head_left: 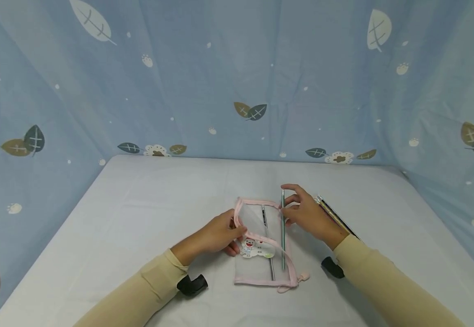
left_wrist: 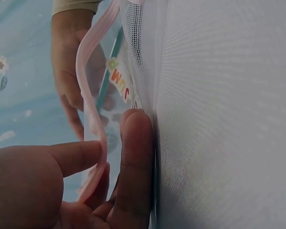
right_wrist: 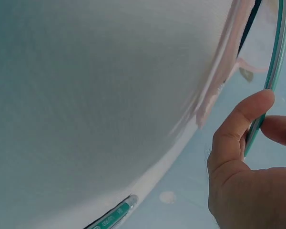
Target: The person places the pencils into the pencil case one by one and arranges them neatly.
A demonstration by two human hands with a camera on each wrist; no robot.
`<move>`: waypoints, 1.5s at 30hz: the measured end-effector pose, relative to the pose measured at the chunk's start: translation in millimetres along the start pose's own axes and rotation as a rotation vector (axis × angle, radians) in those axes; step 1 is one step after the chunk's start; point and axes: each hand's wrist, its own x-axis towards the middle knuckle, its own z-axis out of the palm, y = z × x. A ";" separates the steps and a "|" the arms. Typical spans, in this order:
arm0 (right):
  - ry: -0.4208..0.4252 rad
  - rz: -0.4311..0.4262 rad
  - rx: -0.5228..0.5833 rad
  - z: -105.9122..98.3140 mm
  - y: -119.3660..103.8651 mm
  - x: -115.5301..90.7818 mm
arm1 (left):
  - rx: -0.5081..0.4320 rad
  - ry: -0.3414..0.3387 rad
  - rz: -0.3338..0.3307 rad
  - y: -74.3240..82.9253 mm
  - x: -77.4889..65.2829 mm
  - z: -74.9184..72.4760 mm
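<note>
Soft, even light in head view; dimmer wrist views.

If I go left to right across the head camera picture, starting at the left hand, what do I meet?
Left hand → black-and-silver pencil → green pencil → right hand → bunch of pencils.
</note>
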 end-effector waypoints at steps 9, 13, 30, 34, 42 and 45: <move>-0.088 0.058 -0.034 8.4 0.3 7.1 | 0.016 -0.003 -0.004 -2.5 1.9 0.1; -0.100 0.078 -0.019 10.6 0.4 9.2 | 0.032 -0.007 0.003 -2.1 3.5 0.2; -0.143 0.134 -0.095 17.6 5.5 18.9 | 0.028 0.008 0.000 -2.0 5.3 0.0; -0.147 0.139 -0.145 20.5 2.4 18.9 | 0.025 0.003 0.001 -3.1 5.0 -0.4; -0.155 0.123 -0.203 23.7 -1.5 18.8 | 0.034 -0.005 0.009 -5.1 5.1 -1.8; -0.146 0.124 -0.218 25.6 -1.1 19.2 | 0.084 0.015 0.018 -4.4 4.0 -3.4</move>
